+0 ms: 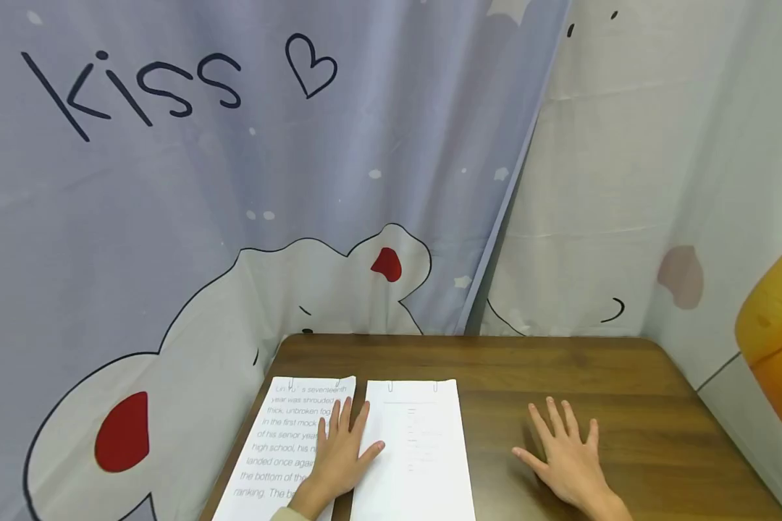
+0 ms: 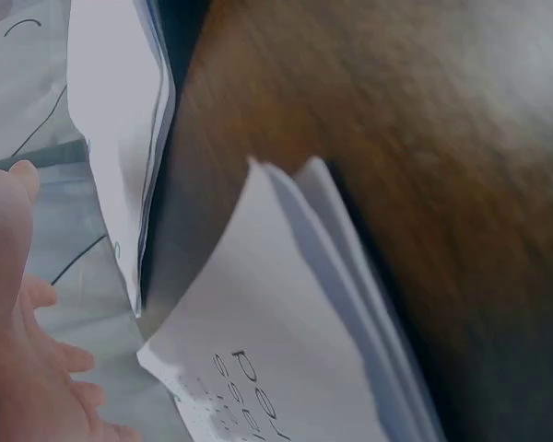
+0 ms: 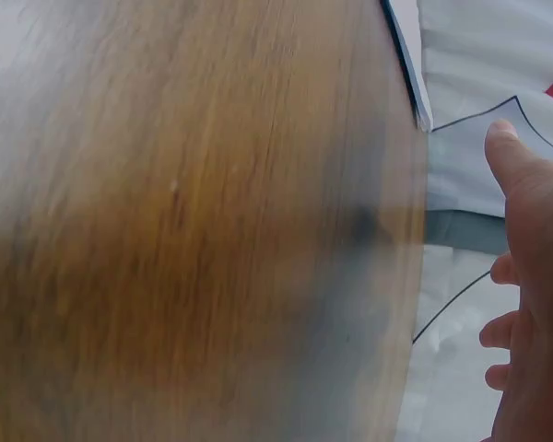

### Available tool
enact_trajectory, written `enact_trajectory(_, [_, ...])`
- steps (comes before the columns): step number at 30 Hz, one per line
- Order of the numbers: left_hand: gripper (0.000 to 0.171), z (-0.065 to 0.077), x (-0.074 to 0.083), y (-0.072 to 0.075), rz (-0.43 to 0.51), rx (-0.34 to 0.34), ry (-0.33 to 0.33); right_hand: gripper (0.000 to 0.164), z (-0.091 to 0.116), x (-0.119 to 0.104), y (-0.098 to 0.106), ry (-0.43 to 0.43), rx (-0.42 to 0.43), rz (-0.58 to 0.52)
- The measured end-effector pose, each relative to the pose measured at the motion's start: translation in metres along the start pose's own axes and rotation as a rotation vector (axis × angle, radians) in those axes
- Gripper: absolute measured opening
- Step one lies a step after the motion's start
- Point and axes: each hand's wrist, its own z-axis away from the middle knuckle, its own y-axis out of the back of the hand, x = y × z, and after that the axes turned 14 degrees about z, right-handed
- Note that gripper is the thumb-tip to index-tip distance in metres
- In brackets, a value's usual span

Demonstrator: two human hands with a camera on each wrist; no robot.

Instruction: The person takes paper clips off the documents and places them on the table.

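My left hand (image 1: 339,454) is spread over the inner edges of two paper stacks, its fingers straight and holding nothing. Large printed English text covers the left stack (image 1: 267,449). The right stack (image 1: 417,463) carries only small faint print. Paper clips show at the top of both. In the left wrist view, the printed stack (image 2: 249,313) has its sheets fanned slightly apart at one corner, and the left hand (image 2: 28,359) appears at the side. Over the table's right half, my right hand (image 1: 570,463) has its fingers spread, with nothing in them.
Both stacks lie on the left half of a brown wooden table (image 1: 508,391) with rounded far corners. Behind it hangs a printed curtain (image 1: 169,188) with a gap near the middle. More printed fabric (image 1: 710,239) closes off the right side.
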Motion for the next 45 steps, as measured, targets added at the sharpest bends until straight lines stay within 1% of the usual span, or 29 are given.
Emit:
enact_trajectory(5, [0.08,-0.001,0.002,-0.002,-0.007,-0.017,0.003,0.089,-0.003,-0.011,-0.003,0.024,-0.01,0.012])
enact_trajectory(11, [0.079,-0.003,0.004,-0.002,0.001,-0.079,-0.006,0.086,-0.009,-0.026,-0.004,0.061,0.009,-0.002])
enact_trajectory(15, [0.081,-0.001,0.005,-0.003,0.003,-0.114,0.012,0.085,-0.009,-0.038,-0.009,0.084,0.02,-0.027])
enact_trajectory(21, [0.081,0.0,0.006,-0.003,0.019,-0.14,0.031,0.088,-0.007,-0.054,-0.017,0.088,0.002,-0.04])
enact_trajectory(27, [0.082,0.001,0.008,-0.004,0.048,-0.146,0.049,0.099,-0.01,-0.064,-0.023,0.118,-0.06,-0.026])
enact_trajectory(30, [0.082,0.0,0.008,-0.005,0.055,-0.154,0.052,0.1,-0.011,-0.069,-0.025,0.142,-0.098,-0.042])
enact_trajectory(34, [0.082,0.0,0.008,-0.008,0.08,-0.16,0.049,0.1,-0.012,-0.076,-0.024,0.165,-0.13,-0.098])
enact_trajectory(38, [0.081,-0.001,0.009,-0.01,0.093,-0.151,0.037,0.102,-0.014,-0.08,-0.023,0.181,-0.131,-0.108])
enact_trajectory(42, [0.081,-0.002,0.011,-0.01,0.103,-0.152,0.023,0.106,-0.015,-0.082,-0.023,0.195,-0.12,-0.078])
enact_trajectory(45, [0.081,-0.003,0.012,-0.012,0.107,-0.155,0.027,0.107,-0.016,-0.083,-0.023,0.2,-0.112,-0.082])
